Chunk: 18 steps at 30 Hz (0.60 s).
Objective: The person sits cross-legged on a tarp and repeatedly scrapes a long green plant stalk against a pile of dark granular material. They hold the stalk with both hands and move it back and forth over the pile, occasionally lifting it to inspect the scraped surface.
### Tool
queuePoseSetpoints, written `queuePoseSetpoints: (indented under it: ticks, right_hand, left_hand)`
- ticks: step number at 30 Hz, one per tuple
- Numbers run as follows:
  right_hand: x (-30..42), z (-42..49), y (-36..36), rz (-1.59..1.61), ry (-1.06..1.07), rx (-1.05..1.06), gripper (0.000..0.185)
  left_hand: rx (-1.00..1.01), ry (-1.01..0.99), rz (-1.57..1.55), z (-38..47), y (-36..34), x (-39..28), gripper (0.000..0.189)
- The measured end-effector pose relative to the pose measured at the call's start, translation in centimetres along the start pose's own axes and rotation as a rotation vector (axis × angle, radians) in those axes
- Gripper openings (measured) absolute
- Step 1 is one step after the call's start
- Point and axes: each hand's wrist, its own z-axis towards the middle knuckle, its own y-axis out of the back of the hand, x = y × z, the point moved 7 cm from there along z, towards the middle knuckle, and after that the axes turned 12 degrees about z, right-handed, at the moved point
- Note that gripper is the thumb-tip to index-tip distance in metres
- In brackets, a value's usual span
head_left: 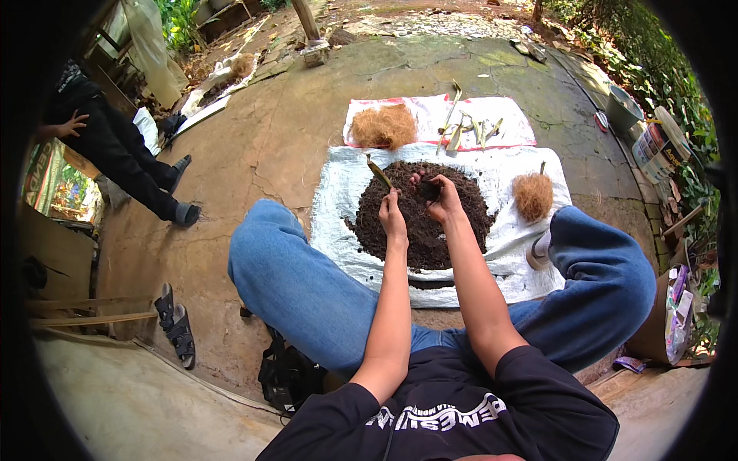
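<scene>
Both hands are over a mound of dark soil (pixel 421 242) on a white woven sheet (pixel 337 201). My left hand (pixel 393 212) pinches the lower end of a green leaf cutting (pixel 378 172), which slants up and to the left. My right hand (pixel 447 199) is curled, palm up, around a clump of dark soil (pixel 428 190). On the sheet's right side stands a ball of brown coconut fibre (pixel 532 197) with a short stem poking out on top. Beyond, a second white sheet (pixel 519 118) bears a loose heap of fibre (pixel 383 127) and several leaf cuttings (pixel 455 137).
Another person in dark trousers (pixel 130 150) stands at the left. Black sandals (pixel 176 325) and a black bag (pixel 288 374) lie near my left leg. At the right are a grey bucket (pixel 622 109), a white paint pail (pixel 657 152) and a container of wrappers (pixel 651 322).
</scene>
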Motion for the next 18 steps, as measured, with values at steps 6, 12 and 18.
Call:
queuePoseSetpoints:
  ticks: [6, 12, 18]
  right_hand:
    - [0.5, 0.0, -0.3, -0.038, -0.009, 0.073, 0.027]
    - [0.3, -0.3, -0.2, -0.100, -0.037, 0.069, 0.023]
    - [0.5, 0.2, 0.8, -0.205, -0.037, -0.001, 0.023]
  left_hand:
    - [0.003, 0.032, 0.013, -0.3, 0.1, 0.4, 0.040]
    - [-0.002, 0.057, 0.023, -0.4, 0.1, 0.6, 0.041]
    - [0.017, 0.059, 0.042, -0.3, 0.0, 0.7, 0.041]
